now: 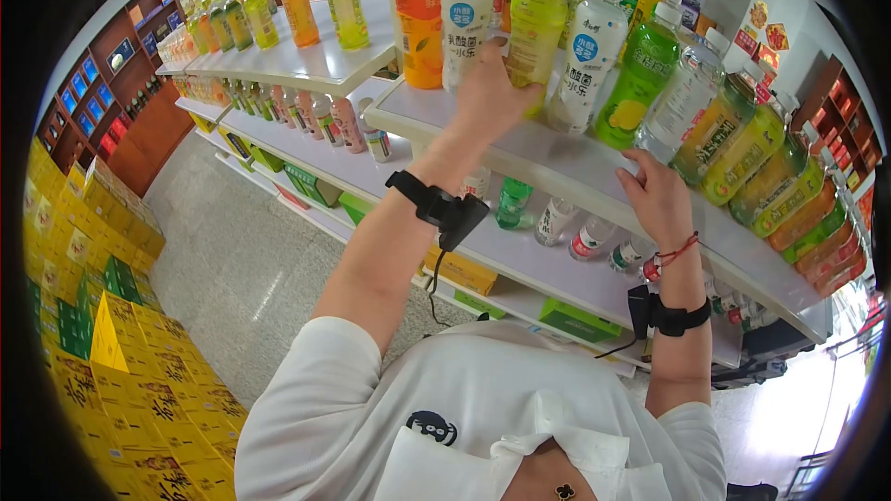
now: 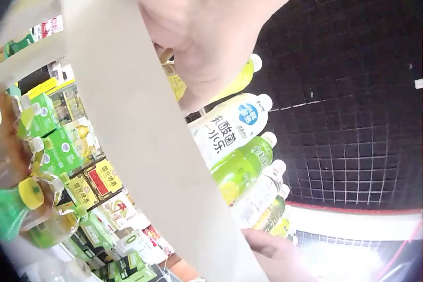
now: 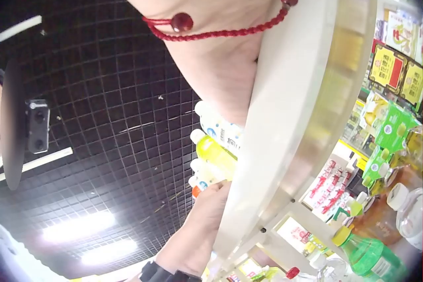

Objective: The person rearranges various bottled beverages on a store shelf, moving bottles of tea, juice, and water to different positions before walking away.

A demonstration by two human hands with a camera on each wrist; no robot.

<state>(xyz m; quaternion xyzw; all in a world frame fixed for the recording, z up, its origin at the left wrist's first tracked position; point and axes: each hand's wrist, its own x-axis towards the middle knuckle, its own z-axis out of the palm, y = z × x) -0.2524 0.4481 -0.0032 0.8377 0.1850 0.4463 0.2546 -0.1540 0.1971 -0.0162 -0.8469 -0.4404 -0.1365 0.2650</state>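
At the front row of bottles, the left hand (image 1: pixel 492 97) has its thumb and fingers about the lower part of a yellow-green bottle (image 1: pixel 536 23), which stands upright on the shelf (image 1: pixel 557 160). White-labelled bottles stand on either side of it, one (image 1: pixel 467 14) to the left and one (image 1: pixel 587 60) to the right. In the left wrist view the hand (image 2: pixel 205 17) hides much of the yellow-green bottle (image 2: pixel 239 82). The right hand (image 1: pixel 659 199) rests at the shelf's front edge, fingers loosely bent and holding nothing, below a green bottle (image 1: pixel 640 74).
An orange bottle (image 1: pixel 420 28) stands at the row's left end; several more bottles continue to the right. Another shelf (image 1: pixel 325 65) with drinks adjoins at the left. Lower shelves hold bottles and a green box (image 1: pixel 580 318). Yellow cartons (image 1: pixel 139 390) are stacked on the floor at left.
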